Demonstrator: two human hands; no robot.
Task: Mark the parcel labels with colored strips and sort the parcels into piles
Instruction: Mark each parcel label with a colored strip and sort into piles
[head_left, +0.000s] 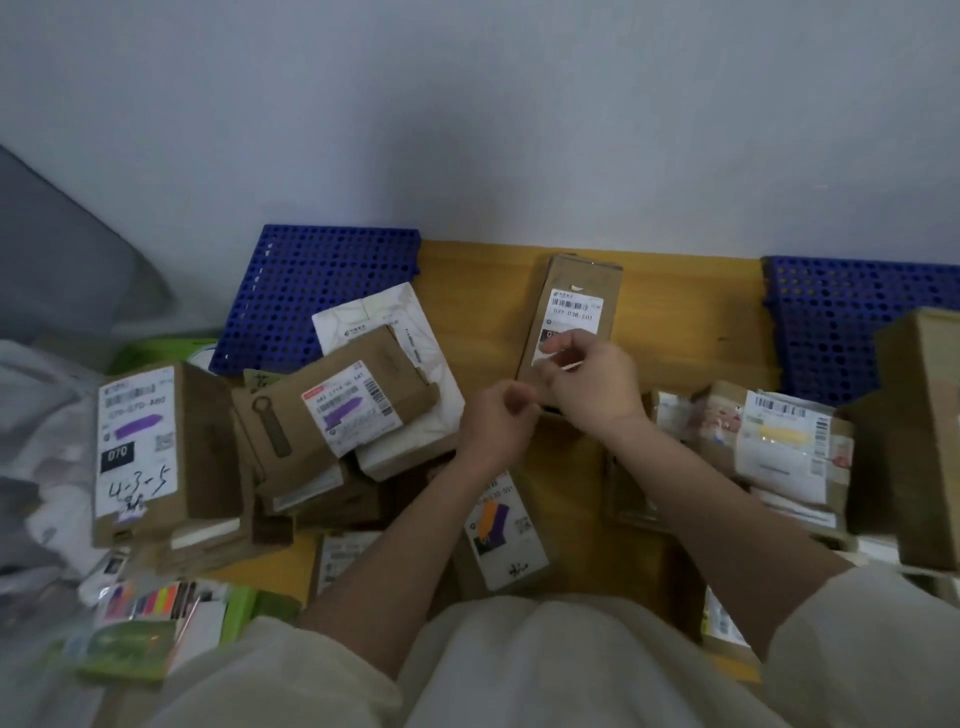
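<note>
Head cam: both hands over tall brown parcel at centre back on yellow floor. R hand covers lower label, fingers curled, pinching sth small; can't tell what. L hand loosely curled just beside, contents unclear. Purple-marked parcels piled left, yellow-marked parcel right, strip pad near left, blue mats behind.

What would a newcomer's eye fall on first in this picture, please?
Probably the two hands, left hand and right hand, meeting at the centre over a tall brown parcel on the yellow floor. Next, the purple strips on the labels of the left pile, and the blue perforated mats against the wall.
</note>
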